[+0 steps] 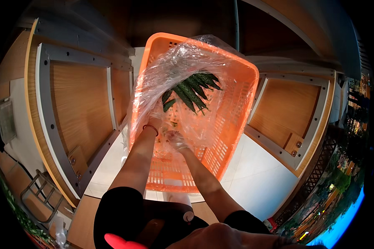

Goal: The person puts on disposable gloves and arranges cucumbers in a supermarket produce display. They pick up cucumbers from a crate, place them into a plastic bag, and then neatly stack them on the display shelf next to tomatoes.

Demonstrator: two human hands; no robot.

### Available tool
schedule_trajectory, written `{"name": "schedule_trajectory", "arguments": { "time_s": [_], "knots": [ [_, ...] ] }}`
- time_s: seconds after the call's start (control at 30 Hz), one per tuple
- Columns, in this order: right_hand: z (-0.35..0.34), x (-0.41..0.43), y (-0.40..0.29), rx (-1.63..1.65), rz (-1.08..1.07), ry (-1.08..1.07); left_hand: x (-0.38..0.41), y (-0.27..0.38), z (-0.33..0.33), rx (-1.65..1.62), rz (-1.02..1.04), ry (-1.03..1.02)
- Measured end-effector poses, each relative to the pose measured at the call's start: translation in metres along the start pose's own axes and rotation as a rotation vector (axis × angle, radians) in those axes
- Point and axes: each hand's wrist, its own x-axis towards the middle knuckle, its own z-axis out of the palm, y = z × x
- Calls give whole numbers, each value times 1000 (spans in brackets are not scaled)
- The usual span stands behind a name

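Observation:
An orange perforated plastic crate (230,133) lies before me, lined with a clear plastic bag (187,53). Several dark green cucumbers (187,93) rest together inside it, towards the far end. My left hand (155,116), with a dark red band on the wrist, reaches in at the crate's left side, mostly hidden under the clear film; its fingers cannot be made out. My right hand (176,140) wears a clear thin glove and is low over the middle of the crate, right of the left wrist. Small green and yellow scraps (174,124) lie near it.
Wood-panelled cabinet doors with grey frames stand on the left (81,102) and right (286,105). Pale floor tiles (252,168) show beside the crate. A metal rack (42,196) is at the lower left, and a dark lattice (318,168) runs along the right.

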Motion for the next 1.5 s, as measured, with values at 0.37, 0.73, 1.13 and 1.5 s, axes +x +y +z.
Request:
{"name": "schedule_trajectory", "arguments": {
  "time_s": [0.37, 0.73, 1.13, 1.5],
  "knots": [
    [29, -125, -67, 298, -176, 171, -127, 39, -132, -1102, -254, -392],
    [-21, -181, -166, 652, -213, 95, -177, 70, -186, -1671, 229, -526],
    [-98, -14, -243, -963, -453, 95, -80, 92, -31, -2569, -453, -95],
    [-116, 76, -281, -1550, -235, 224, -33, 105, -14, -2458, -645, -55]
  ]
}}
